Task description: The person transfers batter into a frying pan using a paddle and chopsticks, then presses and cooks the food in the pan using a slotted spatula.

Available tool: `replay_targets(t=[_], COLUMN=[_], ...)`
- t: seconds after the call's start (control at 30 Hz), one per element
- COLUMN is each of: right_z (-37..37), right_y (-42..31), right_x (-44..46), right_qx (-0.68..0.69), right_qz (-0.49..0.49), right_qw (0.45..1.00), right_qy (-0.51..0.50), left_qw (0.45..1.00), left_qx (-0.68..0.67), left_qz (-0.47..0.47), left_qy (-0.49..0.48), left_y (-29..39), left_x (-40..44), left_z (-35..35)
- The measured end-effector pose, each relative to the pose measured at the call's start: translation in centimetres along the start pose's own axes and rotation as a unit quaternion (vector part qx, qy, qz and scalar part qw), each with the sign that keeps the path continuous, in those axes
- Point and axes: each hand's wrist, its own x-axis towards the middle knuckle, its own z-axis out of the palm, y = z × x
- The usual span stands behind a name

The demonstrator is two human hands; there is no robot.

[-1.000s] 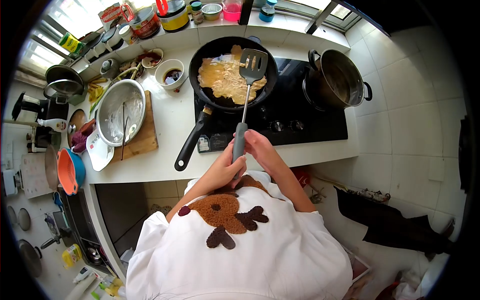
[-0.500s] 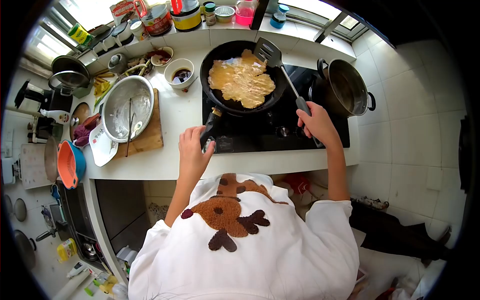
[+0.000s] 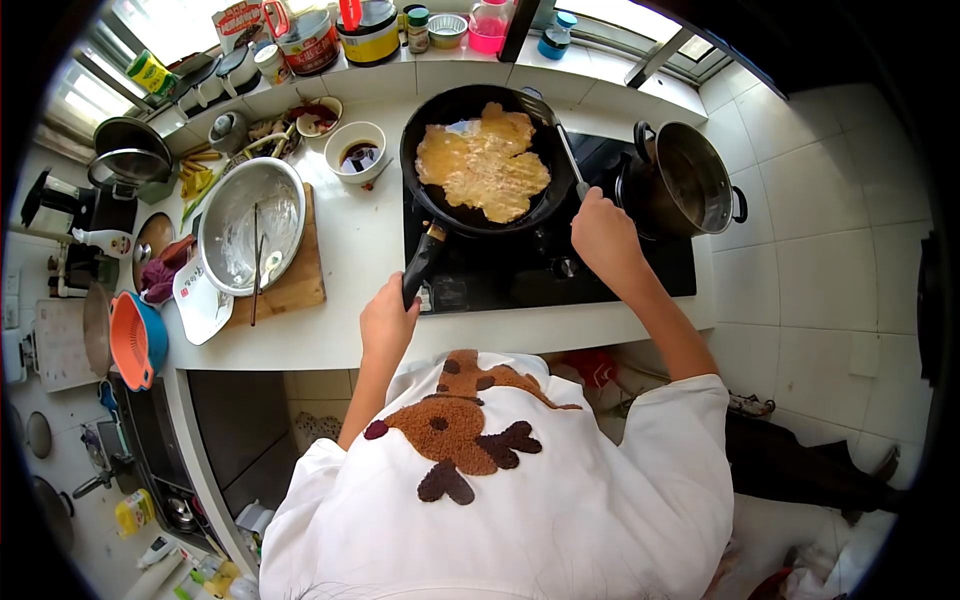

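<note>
A black frying pan (image 3: pixel 545 205) sits on the cooktop with a flat, golden, uneven pancake (image 3: pixel 485 165) inside it. The end of its handle (image 3: pixel 424 262) is in my left hand (image 3: pixel 388 325), fingers wrapped round it. My right hand (image 3: pixel 606 238) is closed on the handle of a slotted spatula (image 3: pixel 569 150). The spatula's blade is seen nearly edge-on at the pan's back right rim, apart from the pancake. Most of the spatula grip is hidden by my right hand.
On the black cooktop (image 3: pixel 500 285), a deep pot (image 3: pixel 690 180) stands right of the pan. To the left are a white bowl of dark sauce (image 3: pixel 356 152) and a metal basin (image 3: pixel 285 215) with chopsticks on a wooden board (image 3: pixel 312 265). Jars and tubs line the windowsill.
My right hand has moved left, and the spatula blade has turned from broadside to nearly edge-on. My left hand has shifted slightly down, its fingers now wrapped closer round the pan handle.
</note>
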Motion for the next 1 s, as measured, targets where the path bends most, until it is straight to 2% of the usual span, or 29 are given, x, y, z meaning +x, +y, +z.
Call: replay_targets(t=[0.07,0.13,0.27,0.57,0.67,0.73,0.8,0.87,0.93,1.0], right_z=[0.5,-0.1,-0.3,-3.0,-4.4,-5.8,-6.4,-6.1,-4.7,-3.5], right_y=[-0.8,-1.6,-1.1,-0.4,0.7,0.6,1.0,0.7,0.2,0.3], right_x=[0.2,0.2,0.2,-0.1,-0.1,0.0,0.3,-0.2,-0.8,-0.2], right_qx=[-0.025,-0.022,0.000,0.062,0.089,0.097,0.147,0.123,0.054,0.043], right_qz=[-0.015,0.013,0.006,0.062,0.044,0.067,0.156,0.142,0.069,0.047], right_qw=[0.999,1.000,1.000,0.990,0.986,0.980,0.948,0.959,0.987,0.988], right_qy=[0.021,0.007,-0.009,-0.114,-0.132,-0.160,-0.234,-0.212,-0.137,-0.139], left_qw=[1.000,1.000,0.999,1.000,1.000,1.000,0.999,0.999,1.000,0.999], left_qx=[-0.003,-0.005,-0.021,-0.017,-0.021,-0.025,-0.027,-0.026,-0.025,-0.027], left_qz=[0.004,0.006,-0.015,0.009,0.015,0.018,0.017,0.015,0.014,0.018], left_qy=[-0.005,-0.009,-0.034,-0.014,-0.009,-0.005,-0.009,-0.009,-0.011,-0.009], left_y=[0.1,0.2,0.1,0.0,0.0,0.0,0.0,0.1,0.1,0.0], left_x=[0.0,0.1,0.1,0.1,0.1,0.1,0.1,0.1,0.1,0.1], left_z=[-0.2,-0.6,-0.5,-0.3,-0.3,-0.3,-0.3,-0.4,-0.4,-0.3])
